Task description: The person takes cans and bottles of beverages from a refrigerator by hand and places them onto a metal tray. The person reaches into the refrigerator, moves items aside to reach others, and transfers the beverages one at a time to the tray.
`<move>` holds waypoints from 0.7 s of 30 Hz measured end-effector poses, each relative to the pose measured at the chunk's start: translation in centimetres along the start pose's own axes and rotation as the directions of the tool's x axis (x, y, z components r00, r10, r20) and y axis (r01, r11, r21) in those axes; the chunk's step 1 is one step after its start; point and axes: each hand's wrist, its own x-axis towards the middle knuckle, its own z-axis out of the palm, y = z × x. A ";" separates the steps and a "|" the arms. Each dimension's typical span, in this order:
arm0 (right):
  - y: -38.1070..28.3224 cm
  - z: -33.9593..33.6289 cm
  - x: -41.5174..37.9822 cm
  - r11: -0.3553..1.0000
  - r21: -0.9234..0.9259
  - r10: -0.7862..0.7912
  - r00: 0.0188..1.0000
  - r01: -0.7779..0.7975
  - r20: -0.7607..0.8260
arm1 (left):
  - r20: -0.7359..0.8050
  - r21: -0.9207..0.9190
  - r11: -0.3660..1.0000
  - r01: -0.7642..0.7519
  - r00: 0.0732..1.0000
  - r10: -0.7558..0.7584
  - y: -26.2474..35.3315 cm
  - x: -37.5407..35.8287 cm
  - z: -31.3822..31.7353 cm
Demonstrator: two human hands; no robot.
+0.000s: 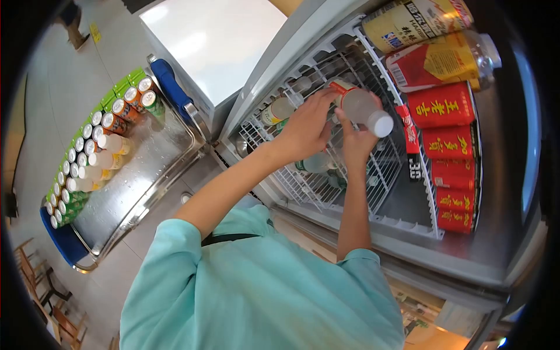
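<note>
A clear, frosted-looking bottle (357, 104) with a white cap and a red-edged label is tilted over the wire racks of an open fridge, cap toward me. My right hand (357, 140) wraps around it from below, thumb along its side. My left hand (310, 123) is at its label end with the fingers curled against it; the palm side is hidden. Under my hands, the white wire rack (309, 186) bears other bottles, including a pale bottle (279, 111) with a yellowish label and a clear bottle (318, 163) lying beneath my left hand.
Red cans (449, 149) line a shelf at right, beside a red-and-yellow labelled bottle (434, 61) and a cream-coloured can (411, 24). At left stands a metal trolley (137, 163) with blue ends, carrying rows of cans (114, 122) and white-capped bottles (105, 158). A white-topped cabinet (204, 41) stands behind.
</note>
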 end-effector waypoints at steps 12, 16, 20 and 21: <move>19.8 -2.9 13.5 0.995 -0.087 0.056 0.997 -0.052 0.045 | 0.043 0.142 0.986 0.090 0.994 -0.097 -6.6 7.1 6.8; 18.5 -1.5 17.2 0.970 -0.064 0.239 0.968 -0.234 0.074 | 0.032 0.171 0.979 0.110 0.993 -0.117 -8.5 10.3 8.9; 16.6 -0.2 19.7 0.881 -0.173 0.460 0.883 -0.441 0.094 | 0.038 0.185 0.979 0.086 0.995 -0.095 -10.6 12.7 10.4; 17.3 -0.1 20.1 0.884 -0.196 0.449 0.889 -0.425 0.095 | 0.133 0.203 0.973 0.110 0.981 -0.139 -9.9 13.6 10.0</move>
